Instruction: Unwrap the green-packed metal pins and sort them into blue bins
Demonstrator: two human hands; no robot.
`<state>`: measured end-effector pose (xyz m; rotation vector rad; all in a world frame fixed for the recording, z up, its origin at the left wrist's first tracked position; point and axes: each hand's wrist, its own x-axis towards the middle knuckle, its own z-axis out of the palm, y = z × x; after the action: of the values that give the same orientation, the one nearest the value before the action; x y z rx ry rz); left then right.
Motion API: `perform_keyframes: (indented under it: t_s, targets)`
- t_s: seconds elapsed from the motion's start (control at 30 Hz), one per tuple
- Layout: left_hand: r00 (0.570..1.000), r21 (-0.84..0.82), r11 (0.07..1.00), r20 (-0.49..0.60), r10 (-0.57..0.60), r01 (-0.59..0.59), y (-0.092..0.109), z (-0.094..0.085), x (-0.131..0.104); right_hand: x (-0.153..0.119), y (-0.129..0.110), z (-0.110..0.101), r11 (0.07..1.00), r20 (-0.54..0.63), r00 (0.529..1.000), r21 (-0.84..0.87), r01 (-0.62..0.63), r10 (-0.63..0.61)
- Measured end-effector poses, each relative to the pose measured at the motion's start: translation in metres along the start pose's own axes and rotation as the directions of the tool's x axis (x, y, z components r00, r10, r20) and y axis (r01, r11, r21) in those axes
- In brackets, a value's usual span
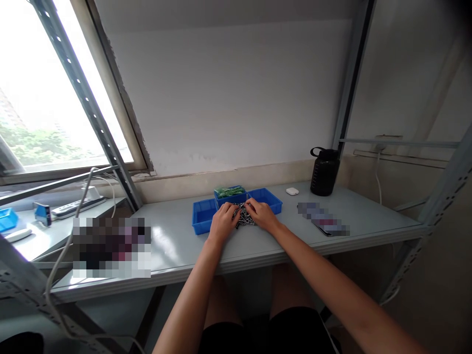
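Observation:
A pile of small, dark and silvery metal pieces that look like screws [246, 217] lies on the grey tabletop. My left hand [223, 220] bends over the pile's left side, with fingers curled together at its upper edge. From the right, my right hand [261, 213] reaches in, thumb and fingers closed close to the left fingertips. Whatever sits between the fingertips is too small to make out. Around the pile stand a blue bin [203, 218] on the left, another blue bin [271, 199] on the right, and a blue bin holding green packets [229, 191] behind.
A black bottle [325, 172] and a white earphone case [292, 191] stand toward the back right. Blurred flat items lie at both sides. Metal shelf posts [90, 108] frame the table [169, 255]; a white cable [70, 236] hangs at the left.

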<state>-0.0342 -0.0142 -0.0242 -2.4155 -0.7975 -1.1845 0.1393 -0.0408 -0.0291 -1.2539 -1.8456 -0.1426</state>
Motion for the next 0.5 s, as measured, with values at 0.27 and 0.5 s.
perform_keyframes:
  t_s: [0.27,0.5]
  targets:
    - [1.000,-0.010,1.000,0.012,-0.015,0.015,0.0003,-0.0001,-0.0004,-0.0012,-0.0020,-0.0005,0.998,-0.006,0.999,0.049,0.046,-0.046]
    - [1.000,-0.014,1.000,0.012,-0.015,0.015,-0.0002,0.0001,-0.0005,-0.0004,0.0000,0.0004,0.999,-0.038,0.998,0.025,0.047,-0.046]
